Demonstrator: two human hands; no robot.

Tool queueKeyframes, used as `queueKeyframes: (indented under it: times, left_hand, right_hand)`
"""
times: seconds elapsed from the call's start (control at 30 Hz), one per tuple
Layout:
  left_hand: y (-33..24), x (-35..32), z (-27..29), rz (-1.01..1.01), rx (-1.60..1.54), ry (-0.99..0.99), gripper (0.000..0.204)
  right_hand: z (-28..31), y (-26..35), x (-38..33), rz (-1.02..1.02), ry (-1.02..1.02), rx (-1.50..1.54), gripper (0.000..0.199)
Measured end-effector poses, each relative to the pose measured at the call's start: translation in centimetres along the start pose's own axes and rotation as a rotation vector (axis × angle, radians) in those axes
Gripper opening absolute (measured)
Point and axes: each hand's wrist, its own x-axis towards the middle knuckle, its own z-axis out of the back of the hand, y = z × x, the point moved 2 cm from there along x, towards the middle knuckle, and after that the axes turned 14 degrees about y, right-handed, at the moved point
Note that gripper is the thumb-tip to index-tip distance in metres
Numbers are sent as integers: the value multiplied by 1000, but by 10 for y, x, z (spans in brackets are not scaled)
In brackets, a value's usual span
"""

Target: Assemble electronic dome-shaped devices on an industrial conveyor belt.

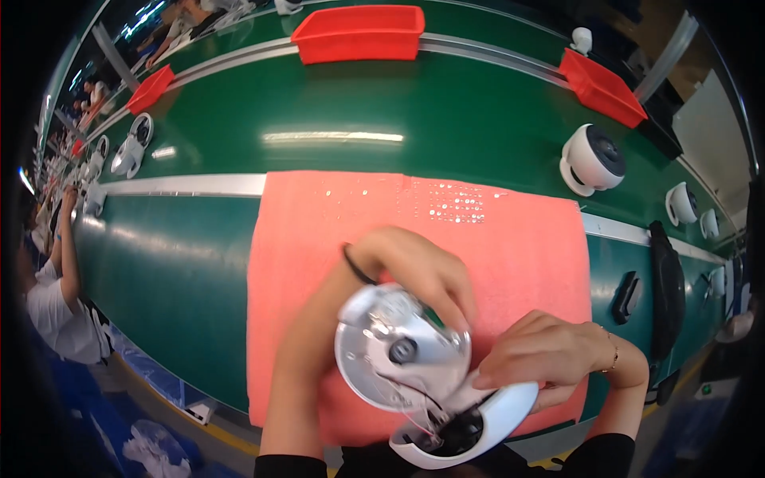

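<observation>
We've got the left hand (414, 275) clamped over the round white disc part (398, 350), fingers curled on its rim; right hand (550, 354) pinches the white shell (478, 426) just below it, wires inside; beyond both hands, red bin (358, 33), contents hidden.
</observation>
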Motion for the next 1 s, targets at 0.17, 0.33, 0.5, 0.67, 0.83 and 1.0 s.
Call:
queueKeyframes:
  times: [0.17, 0.33, 0.5, 0.67, 0.83, 1.0]
  left_hand:
    - [-18, 4, -31, 96, 101, -468, 26]
    - [-43, -32, -109, 306, 39, -1463, 23]
    - [-39, 18, -219, 423, 13, -1739, 29]
    - [-51, 38, -218, 503, 159, -1726, 51]
    - [-37, 49, -205, 521, 353, -1437, 69]
    - [-43, 31, -202, 535, 176, -1401, 64]
  right_hand:
    - [6, -2, 2, -301, 111, 254, 53]
    - [2, -16, 3, -373, -157, 471, 58]
    - [-9, -18, 11, -356, -80, 559, 58]
    - [-13, -22, -3, -178, -112, 592, 60]
    - [-10, -17, 0, -166, -2, 565, 60]
    - [-21, -15, 8, -390, -152, 742, 55]
